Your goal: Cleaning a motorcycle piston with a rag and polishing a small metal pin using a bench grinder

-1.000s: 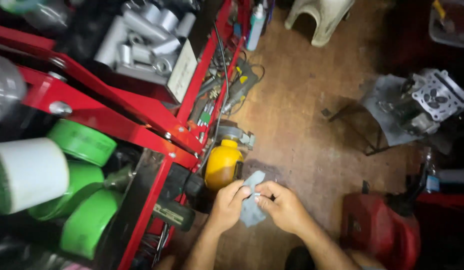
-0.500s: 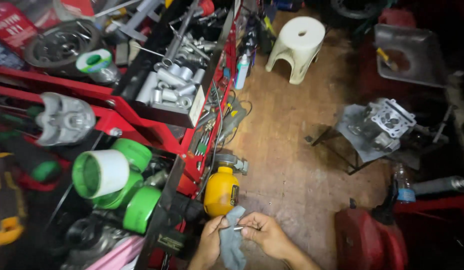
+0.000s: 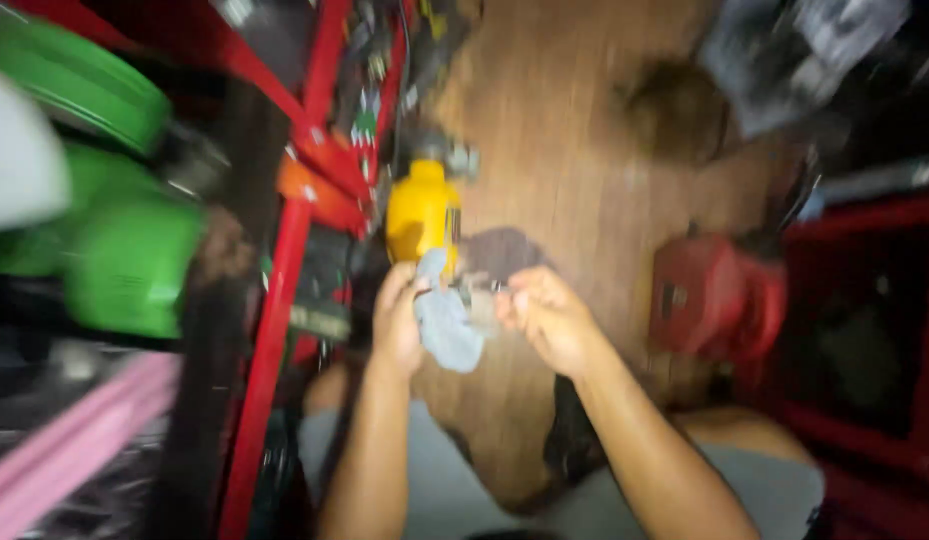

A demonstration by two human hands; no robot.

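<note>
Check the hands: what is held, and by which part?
Left hand grips a grey rag by its upper edge; right hand pinches something small, too blurred to identify.

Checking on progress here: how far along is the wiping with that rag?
Nothing looks finished. In hand: the left hand holds a grey rag, and the right hand pinches a small part beside it, too blurred to identify. What remains cannot be told; a yellow tool stands just beyond.

Left hand (image 3: 399, 318) grips a grey rag (image 3: 447, 322); right hand (image 3: 546, 318) pinches something small beside it, yellow container (image 3: 422, 212) just above.
</note>
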